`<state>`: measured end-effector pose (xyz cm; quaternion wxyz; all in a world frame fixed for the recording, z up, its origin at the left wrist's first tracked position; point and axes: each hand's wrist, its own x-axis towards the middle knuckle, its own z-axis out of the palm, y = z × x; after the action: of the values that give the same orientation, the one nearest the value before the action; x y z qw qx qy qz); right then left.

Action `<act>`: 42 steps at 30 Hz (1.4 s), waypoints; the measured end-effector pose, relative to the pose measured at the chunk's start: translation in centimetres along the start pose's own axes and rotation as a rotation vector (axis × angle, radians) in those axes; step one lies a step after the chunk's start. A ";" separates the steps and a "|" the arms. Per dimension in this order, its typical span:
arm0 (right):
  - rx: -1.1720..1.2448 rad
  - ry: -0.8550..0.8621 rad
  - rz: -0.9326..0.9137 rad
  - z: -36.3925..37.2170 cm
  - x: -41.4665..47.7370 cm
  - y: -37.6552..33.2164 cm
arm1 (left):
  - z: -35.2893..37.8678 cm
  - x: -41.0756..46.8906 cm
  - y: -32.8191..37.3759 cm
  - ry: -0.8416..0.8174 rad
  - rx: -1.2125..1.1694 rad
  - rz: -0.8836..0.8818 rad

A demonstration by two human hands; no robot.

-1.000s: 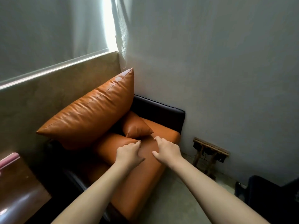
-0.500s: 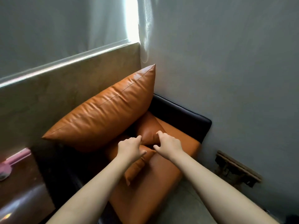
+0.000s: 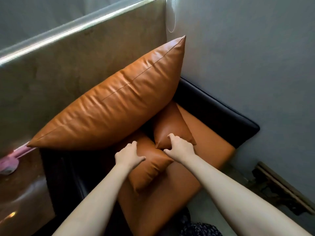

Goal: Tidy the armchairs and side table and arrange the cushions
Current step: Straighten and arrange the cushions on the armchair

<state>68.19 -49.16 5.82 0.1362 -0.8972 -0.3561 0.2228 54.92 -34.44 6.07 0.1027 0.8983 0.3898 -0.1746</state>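
Observation:
An armchair with a black frame and an orange leather seat stands in the corner. A large orange cushion leans across its back and left arm. Two small orange cushions lie on the seat. My left hand grips the nearer small cushion at its upper edge. My right hand grips the lower corner of the farther small cushion, which is tucked under the large one.
A glossy brown side table sits left of the chair, with a pink object on its far edge. A grey wall runs on the right. A dark wooden rack lies on the floor by the wall.
Both hands have closed on the two small cushions. The nearer cushion has slid toward me on the seat. The camera has moved closer and looks further down.

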 end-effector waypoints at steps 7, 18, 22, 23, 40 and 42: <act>0.042 -0.123 0.050 7.7 3.1 2.6 | 7.4 4.0 0.5 -0.102 -0.484 -0.220; 0.072 -0.170 0.148 16.5 7.1 3.9 | 16.5 9.6 3.1 -0.113 -0.596 -0.458; 0.135 -0.246 0.243 17.8 8.3 4.5 | 18.7 10.1 3.5 0.106 -0.748 -0.567; 0.146 -0.254 0.253 17.9 8.3 4.4 | 19.1 10.1 3.4 0.137 -0.770 -0.587; 0.164 -0.111 0.261 20.2 3.1 -5.7 | 19.3 6.1 -7.0 0.256 -0.951 -0.500; 0.172 -0.100 0.264 20.6 2.3 -6.7 | 19.3 5.7 -8.2 0.241 -0.958 -0.475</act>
<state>55.62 -41.02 -9.99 0.1639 -0.9090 -0.2212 0.3128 48.01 -31.34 -14.27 0.4127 0.6518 0.6270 0.1083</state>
